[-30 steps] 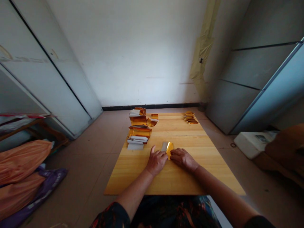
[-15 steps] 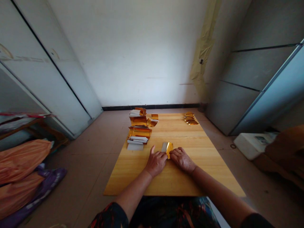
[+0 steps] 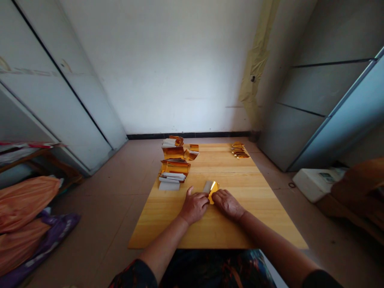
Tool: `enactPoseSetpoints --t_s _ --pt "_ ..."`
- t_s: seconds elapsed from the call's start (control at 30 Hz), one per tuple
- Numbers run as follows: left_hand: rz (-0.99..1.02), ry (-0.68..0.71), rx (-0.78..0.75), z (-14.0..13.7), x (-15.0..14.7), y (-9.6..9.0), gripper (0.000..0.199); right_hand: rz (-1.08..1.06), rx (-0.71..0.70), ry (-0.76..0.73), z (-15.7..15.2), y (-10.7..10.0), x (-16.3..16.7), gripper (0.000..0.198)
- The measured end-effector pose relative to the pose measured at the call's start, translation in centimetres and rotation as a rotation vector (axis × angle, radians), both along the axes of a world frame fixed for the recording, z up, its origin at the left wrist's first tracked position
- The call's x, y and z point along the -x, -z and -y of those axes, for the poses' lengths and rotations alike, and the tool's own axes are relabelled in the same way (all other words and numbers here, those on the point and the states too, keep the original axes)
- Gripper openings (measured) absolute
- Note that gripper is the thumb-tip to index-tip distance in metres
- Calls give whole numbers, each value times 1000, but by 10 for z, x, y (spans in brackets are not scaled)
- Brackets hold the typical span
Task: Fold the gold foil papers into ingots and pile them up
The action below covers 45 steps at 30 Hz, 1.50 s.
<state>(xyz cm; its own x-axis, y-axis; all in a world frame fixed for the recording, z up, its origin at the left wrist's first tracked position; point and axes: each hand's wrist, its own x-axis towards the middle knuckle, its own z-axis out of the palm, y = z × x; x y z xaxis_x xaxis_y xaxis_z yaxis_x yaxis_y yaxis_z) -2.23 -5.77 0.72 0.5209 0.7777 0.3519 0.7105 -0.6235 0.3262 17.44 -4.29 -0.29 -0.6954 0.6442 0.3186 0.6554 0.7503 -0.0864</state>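
A sheet of gold foil paper [image 3: 213, 191], pale grey on its other side, lies partly folded on the wooden board between my hands. My left hand [image 3: 194, 206] is closed on the sheet's left edge, its thumb raised. Against the gold right side my right hand [image 3: 228, 204] presses with curled fingers. Both sets of fingertips are partly hidden by the hands. Stacks of gold paper [image 3: 175, 167] sit at the board's left side, some with the grey side up. Several folded gold pieces [image 3: 239, 151] are lined up at the far right corner.
The wooden board [image 3: 252, 224] reaches from my lap towards the white wall [image 3: 168, 80]. Cabinets [image 3: 60, 92] stand to the left. At the right are a large grey cabinet [image 3: 300, 120] and a white box [image 3: 315, 184]. Orange and purple bags [image 3: 30, 224] lie at the left.
The foil paper has turned slightly, and its gold flap is tilted further. My hands have shifted a little with it. The whole view has drifted slightly.
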Motion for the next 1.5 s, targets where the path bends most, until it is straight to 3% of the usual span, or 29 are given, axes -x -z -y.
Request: enactPoseSetpoints --t_s 0.17,0.27,0.4,0.77,1.0,1.1,1.23,1.5 --pt "-29 -80 -49 -2 -10 4 7 -96 85 44 -3 -2 0 19" --pt "-28 -77 -84 -3 -11 8 11 -147 151 -45 -1 -7 -6 13" --pt "-13 -68 -75 -2 -8 7 9 -159 105 -146 2 -9 -11 18" --pt "-6 -58 -40 -1 -7 1 4 -55 42 -61 1 -3 -5 22" --pt "6 -75 -98 -1 -8 8 15 -116 45 -20 -1 -2 2 25" --pt "5 -80 -106 -1 -8 10 16 -159 86 -30 1 -4 -1 17" --pt "17 -74 -85 -1 -7 11 15 -193 99 -54 2 -5 -7 16" --pt "34 -16 -4 0 1 5 15 -296 149 36 -13 4 -1 17"
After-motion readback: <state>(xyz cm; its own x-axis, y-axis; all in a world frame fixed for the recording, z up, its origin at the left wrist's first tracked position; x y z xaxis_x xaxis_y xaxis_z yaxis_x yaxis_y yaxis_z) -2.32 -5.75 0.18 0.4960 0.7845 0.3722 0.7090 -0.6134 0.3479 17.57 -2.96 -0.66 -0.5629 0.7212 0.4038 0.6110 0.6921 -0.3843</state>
